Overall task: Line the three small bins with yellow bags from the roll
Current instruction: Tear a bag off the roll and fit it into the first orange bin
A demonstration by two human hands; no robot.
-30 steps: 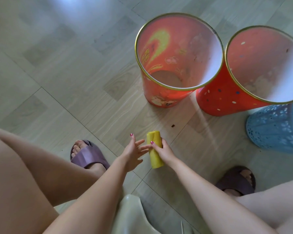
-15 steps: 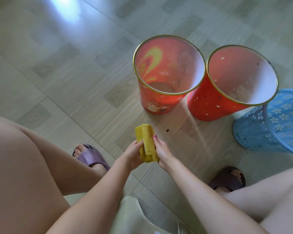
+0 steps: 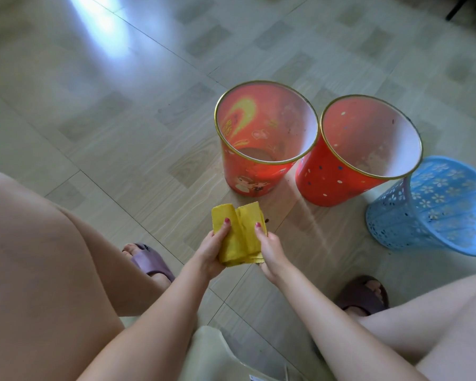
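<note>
Both my hands hold the yellow bag roll in front of me, above the floor. My left hand grips its left side and my right hand grips its right side, and the roll is partly unrolled between them. Beyond it stand three unlined bins in a row: a red bin with a yellow swirl print, a red dotted bin touching it, and a blue perforated flower-pattern bin at the right.
I sit on a pale chair with my knees apart and a purple slipper on each foot, the other slipper at the right. The floor is wood-pattern tile. A small dark speck lies near the roll.
The roll was picked up off the floor and raised. My hands have pulled it apart, so it is now partly unrolled. The view has tilted up and back from the bins.
</note>
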